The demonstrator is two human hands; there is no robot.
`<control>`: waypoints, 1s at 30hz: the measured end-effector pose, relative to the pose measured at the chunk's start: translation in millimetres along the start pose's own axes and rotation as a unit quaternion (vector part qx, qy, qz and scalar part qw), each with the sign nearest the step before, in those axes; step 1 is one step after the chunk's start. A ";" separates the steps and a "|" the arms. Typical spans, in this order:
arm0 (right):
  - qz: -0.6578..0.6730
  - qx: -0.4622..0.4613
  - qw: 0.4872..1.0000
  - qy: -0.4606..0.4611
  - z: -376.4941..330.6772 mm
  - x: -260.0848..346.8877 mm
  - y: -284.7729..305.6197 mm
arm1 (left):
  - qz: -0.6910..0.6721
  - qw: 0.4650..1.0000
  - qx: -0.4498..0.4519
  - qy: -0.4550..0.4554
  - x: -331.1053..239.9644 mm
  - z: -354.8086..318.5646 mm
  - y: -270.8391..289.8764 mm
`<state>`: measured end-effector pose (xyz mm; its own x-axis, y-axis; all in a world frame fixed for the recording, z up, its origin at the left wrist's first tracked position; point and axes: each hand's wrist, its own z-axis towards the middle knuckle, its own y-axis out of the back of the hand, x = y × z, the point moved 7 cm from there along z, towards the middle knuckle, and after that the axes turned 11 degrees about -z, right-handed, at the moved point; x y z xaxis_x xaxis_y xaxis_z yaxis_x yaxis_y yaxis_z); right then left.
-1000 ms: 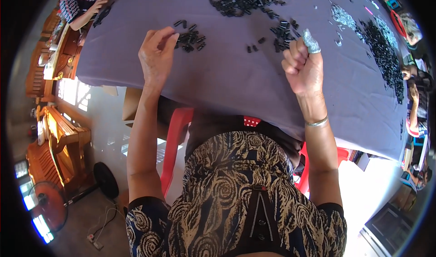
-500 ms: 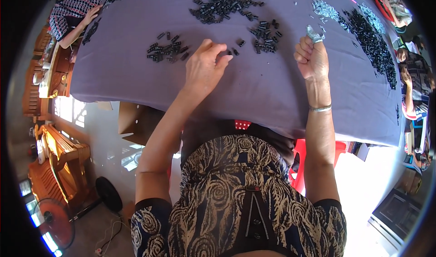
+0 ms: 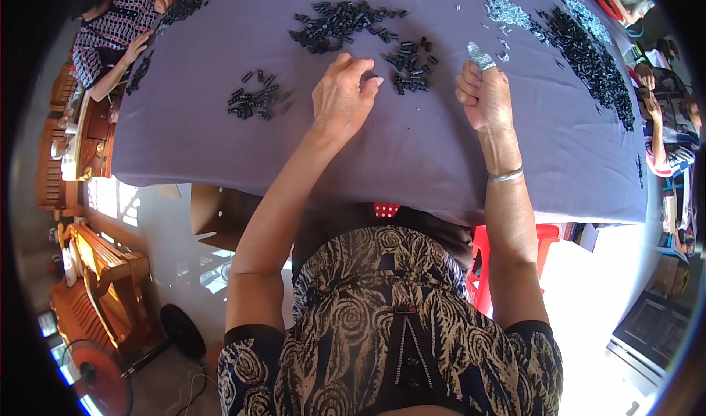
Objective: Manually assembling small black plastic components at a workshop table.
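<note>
My left hand [image 3: 342, 96] is over the purple cloth with its fingers curled. Its thumb and forefinger bend toward each other beside a cluster of small black cylindrical parts [image 3: 412, 66]; whatever lies under the curled fingers is hidden. My right hand [image 3: 484, 96] is a raised fist to the right of that cluster. A crinkled silvery covering or piece [image 3: 481, 55] stands out at its thumb end; whether it wraps the thumb or is held, I cannot tell. Another cluster of black parts [image 3: 257, 96] lies left of my left hand, and a larger heap [image 3: 338, 26] beyond it.
On the cloth-covered table [image 3: 441, 173], a silvery heap of small pieces [image 3: 507, 10] and a long dark heap [image 3: 588, 59] lie at the right. One person [image 3: 118, 26] is at the far left, others at the right edge. A standing fan [image 3: 95, 372] is at the lower left.
The view has shifted, so the table's heaps appear farther left. My left hand has moved right, closer to the middle cluster, over where loose black parts lay. My right hand keeps its fist.
</note>
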<state>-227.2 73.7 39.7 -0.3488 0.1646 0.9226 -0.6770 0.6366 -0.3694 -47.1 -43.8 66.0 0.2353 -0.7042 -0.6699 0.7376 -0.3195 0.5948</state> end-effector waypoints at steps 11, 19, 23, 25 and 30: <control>0.028 -0.006 1.000 -0.009 -0.9 -2.1 -0.4 | 0.075 0.994 0.032 -0.073 -9.7 4.3 -10.7; -0.103 -0.020 0.994 -0.021 -4.4 2.9 -7.7 | -0.491 0.844 0.085 0.197 -19.6 -21.0 -14.4; -0.176 -0.008 0.984 0.005 -7.0 4.2 -13.0 | -0.502 0.832 0.109 0.210 -20.3 -39.8 -29.4; -0.228 -0.030 0.972 0.058 -4.3 15.2 -6.0 | -0.498 0.835 0.118 0.200 -18.6 -45.0 -33.5; -0.399 -0.112 0.888 0.197 9.1 73.2 37.4 | -0.489 0.849 0.092 0.178 -13.5 -47.3 -23.7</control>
<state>-283.9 102.7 92.5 0.4685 -0.1833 0.8642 -0.4448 0.7963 0.4100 -37.9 3.3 40.0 -0.2325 0.1799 -0.9558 0.5863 -0.7581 -0.2853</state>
